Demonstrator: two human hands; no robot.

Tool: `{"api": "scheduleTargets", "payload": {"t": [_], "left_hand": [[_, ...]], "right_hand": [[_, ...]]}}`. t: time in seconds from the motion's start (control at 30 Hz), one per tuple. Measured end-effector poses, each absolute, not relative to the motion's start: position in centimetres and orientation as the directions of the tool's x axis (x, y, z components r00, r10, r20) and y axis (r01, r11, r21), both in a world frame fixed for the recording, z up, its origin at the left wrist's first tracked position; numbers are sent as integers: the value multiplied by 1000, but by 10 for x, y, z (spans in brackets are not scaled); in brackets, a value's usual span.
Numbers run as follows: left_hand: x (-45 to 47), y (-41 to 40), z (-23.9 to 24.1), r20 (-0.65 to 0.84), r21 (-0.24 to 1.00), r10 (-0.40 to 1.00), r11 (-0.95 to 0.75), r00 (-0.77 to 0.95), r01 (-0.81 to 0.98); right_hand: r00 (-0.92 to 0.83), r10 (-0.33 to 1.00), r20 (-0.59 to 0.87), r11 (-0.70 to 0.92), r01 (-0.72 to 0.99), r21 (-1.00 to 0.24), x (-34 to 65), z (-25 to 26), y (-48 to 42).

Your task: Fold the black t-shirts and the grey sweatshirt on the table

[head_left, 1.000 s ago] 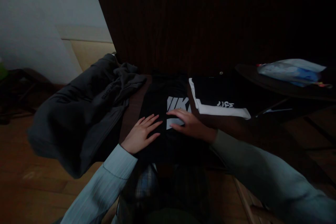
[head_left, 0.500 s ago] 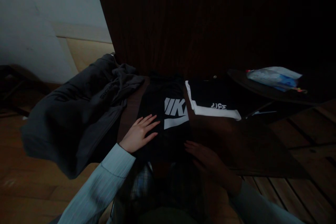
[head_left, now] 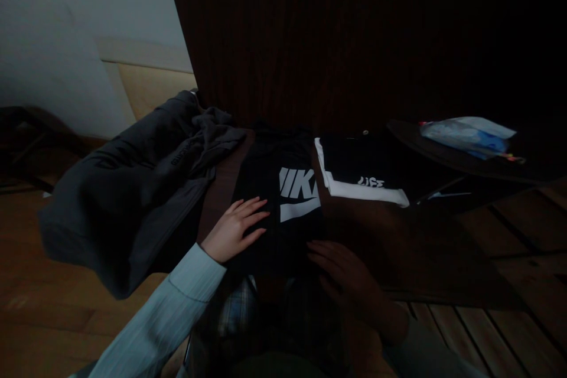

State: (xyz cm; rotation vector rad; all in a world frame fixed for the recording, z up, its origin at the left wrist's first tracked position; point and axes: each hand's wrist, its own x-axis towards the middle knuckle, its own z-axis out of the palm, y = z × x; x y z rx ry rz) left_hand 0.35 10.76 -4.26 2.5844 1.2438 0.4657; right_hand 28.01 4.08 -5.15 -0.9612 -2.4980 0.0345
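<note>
A black garment with a large white NIKE print [head_left: 297, 189], folded into a narrow strip, lies on the dark table in front of me. My left hand [head_left: 234, 229] rests flat on its left side, fingers stretched towards the print. At its lower right edge is my right hand [head_left: 343, 271], in deep shadow, with fingers extended and the tips touching the cloth. To the right lies a folded black garment with a white border [head_left: 370, 189] and white lettering. A dark grey garment [head_left: 128, 189] is heaped on the left, hanging over the table's front edge.
On the right, a dark round surface [head_left: 411, 144] carries a clear plastic bag with blue in it [head_left: 472, 136]. A tall dark wooden panel [head_left: 310, 35] stands behind the table. Wooden flooring [head_left: 57, 319] shows below, and a pale wall [head_left: 80, 0] rises at the left.
My right hand has shifted slightly left along the black garment's lower edge. The left hand stays nearly in place. The view has tilted a little.
</note>
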Motion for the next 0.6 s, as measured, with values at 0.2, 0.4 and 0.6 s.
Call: {"api": "scheduleTargets", "payload": {"t": [0.2, 0.4, 0.6], "left_hand": [[15, 55, -38, 132, 429, 763, -620, 633, 657], [20, 40, -63, 160, 320, 784, -616, 599, 720], [21, 44, -61, 126, 277, 777, -625, 617, 730]], "right_hand": [[-694, 609, 382, 793, 539, -285, 246, -56, 42], [-661, 587, 468, 808, 507, -299, 245, -63, 45], [-672, 538, 509, 841, 471, -266, 247, -59, 45]]}}
